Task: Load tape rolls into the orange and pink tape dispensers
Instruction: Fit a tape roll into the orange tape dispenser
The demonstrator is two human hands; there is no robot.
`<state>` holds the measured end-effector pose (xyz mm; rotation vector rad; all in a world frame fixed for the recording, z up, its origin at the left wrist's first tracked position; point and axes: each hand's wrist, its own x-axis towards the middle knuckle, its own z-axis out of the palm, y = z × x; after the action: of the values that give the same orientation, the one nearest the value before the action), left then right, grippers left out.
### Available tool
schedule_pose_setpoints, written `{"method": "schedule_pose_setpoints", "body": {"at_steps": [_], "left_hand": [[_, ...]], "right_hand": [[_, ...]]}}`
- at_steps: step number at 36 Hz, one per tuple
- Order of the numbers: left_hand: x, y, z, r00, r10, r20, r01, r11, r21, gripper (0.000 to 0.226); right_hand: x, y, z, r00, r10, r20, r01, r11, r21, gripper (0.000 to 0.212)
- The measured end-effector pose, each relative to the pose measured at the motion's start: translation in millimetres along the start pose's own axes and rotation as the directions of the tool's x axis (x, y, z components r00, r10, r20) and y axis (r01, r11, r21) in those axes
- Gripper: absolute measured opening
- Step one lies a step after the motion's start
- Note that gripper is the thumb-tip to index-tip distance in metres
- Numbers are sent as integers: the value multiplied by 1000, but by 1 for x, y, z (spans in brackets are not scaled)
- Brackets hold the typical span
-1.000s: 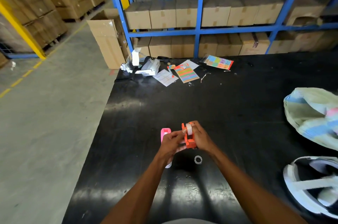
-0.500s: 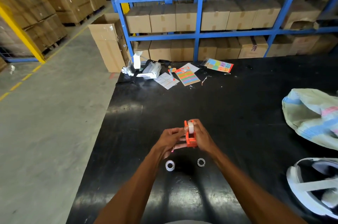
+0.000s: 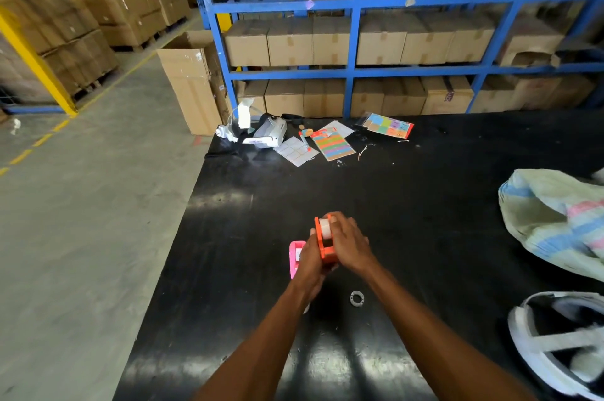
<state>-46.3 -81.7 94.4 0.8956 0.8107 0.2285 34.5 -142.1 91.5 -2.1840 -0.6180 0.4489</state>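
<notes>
We are gripping the orange dispenser (image 3: pixel 322 245) above the table (image 3: pixel 425 204) with both hands. The left hand (image 3: pixel 310 265) is curling round its base. The right hand (image 3: pixel 349 245) is wrapping its side, fingers against the seated white tape roll (image 3: pixel 325 228). We are judging this dispenser nearly loaded. The pink dispenser (image 3: pixel 295 261) is lying just beside it at 9 o'clock, apparently not yet loaded, and a loose roll (image 3: pixel 357 298) is lying at 5 o'clock. The table edge is running near at 9 o'clock. Open room is lying toward 12. A bag (image 3: pixel 555 220) and a headset (image 3: pixel 562 345) are lying well apart at 3 to 4 o'clock.
</notes>
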Motion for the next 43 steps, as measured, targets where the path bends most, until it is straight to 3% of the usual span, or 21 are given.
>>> {"method": "schedule_pose_setpoints", "body": {"at_steps": [4, 13, 19, 26, 32, 37, 43], "left_hand": [[-2, 1, 0, 1000, -10, 3, 10, 1000, -29, 45], [7, 2, -12, 999, 1, -45, 0, 1000, 24, 45], [10, 1, -16, 997, 25, -69, -21, 998, 64, 55], [14, 3, -27, 999, 15, -32, -9, 982, 189, 69], [8, 3, -35, 1000, 23, 16, -26, 980, 198, 71], [6, 5, -38, 1000, 6, 26, -12, 978, 206, 73], [6, 3, -36, 999, -2, 39, -5, 981, 195, 67]], "right_hand": [[0, -5, -4, 1000, -1, -4, 0, 991, -136, 37], [-5, -8, -19, 994, -22, 106, 40, 983, -177, 36], [-11, -9, -25, 968, -249, 43, 249, 969, 7, 33], [-6, -31, -43, 929, -293, 227, 350, 896, -275, 38], [3, -39, -52, 903, -283, 322, 370, 895, -250, 20], [6, -42, -57, 910, -298, 287, 364, 907, -212, 11], [0, -49, -52, 908, -369, 199, 417, 842, -342, 12]]}}
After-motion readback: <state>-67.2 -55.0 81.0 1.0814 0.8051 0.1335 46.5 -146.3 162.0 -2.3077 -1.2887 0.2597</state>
